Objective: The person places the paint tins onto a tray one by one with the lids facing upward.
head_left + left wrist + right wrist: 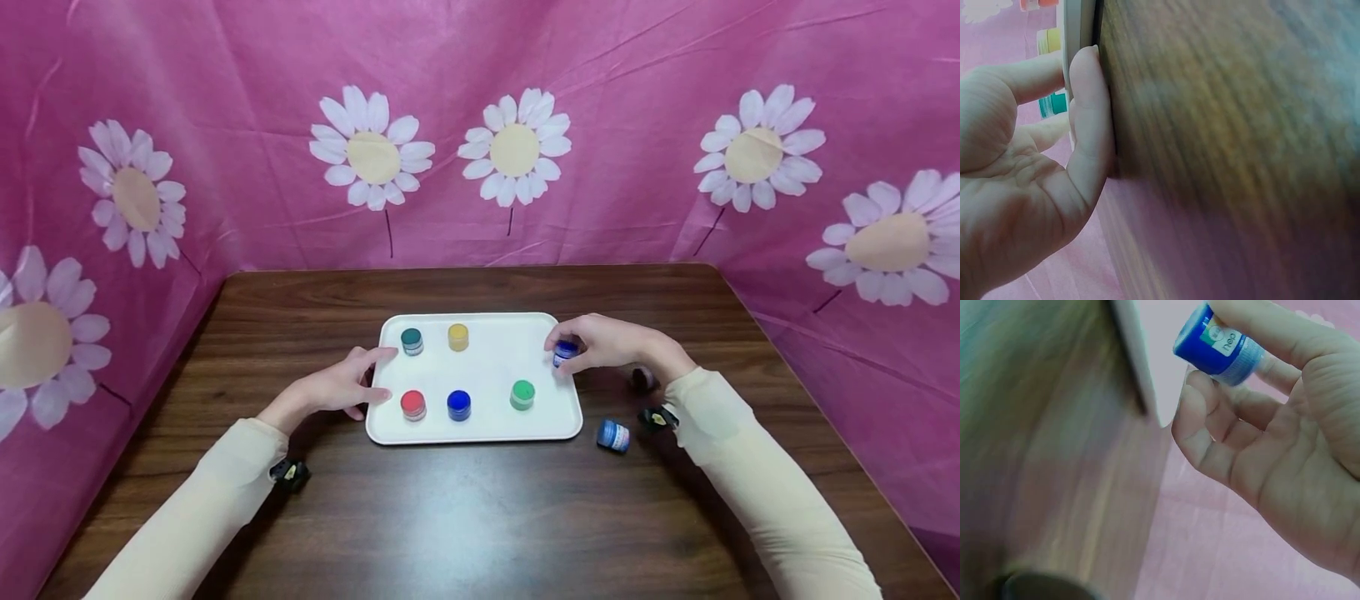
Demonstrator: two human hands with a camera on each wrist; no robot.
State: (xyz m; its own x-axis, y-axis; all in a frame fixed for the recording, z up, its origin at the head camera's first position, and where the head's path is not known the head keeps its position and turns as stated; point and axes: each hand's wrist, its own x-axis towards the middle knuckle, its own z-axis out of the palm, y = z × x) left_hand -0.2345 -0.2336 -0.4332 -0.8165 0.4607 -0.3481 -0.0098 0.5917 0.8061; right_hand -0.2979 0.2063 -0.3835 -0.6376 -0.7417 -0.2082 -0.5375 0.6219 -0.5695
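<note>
My right hand (606,340) grips a small blue paint jar (565,352) at the right edge of a white tray (487,367). In the right wrist view that jar (1213,344) tilts between thumb and fingers, close to the tray rim. At the tray's left edge, my left hand (339,385) holds the rim, with fingers on both sides of it in the left wrist view. On the tray stand a dark green jar (412,341), a yellow jar (458,337), a red jar (413,405), another blue jar (459,405) and a green jar (522,394).
Right of the tray, a lighter blue jar (613,435) lies on its side on the brown wooden table (450,517). A dark jar (642,380) is partly hidden behind the right wrist. A pink cloth (630,225) with white flowers hangs around the table.
</note>
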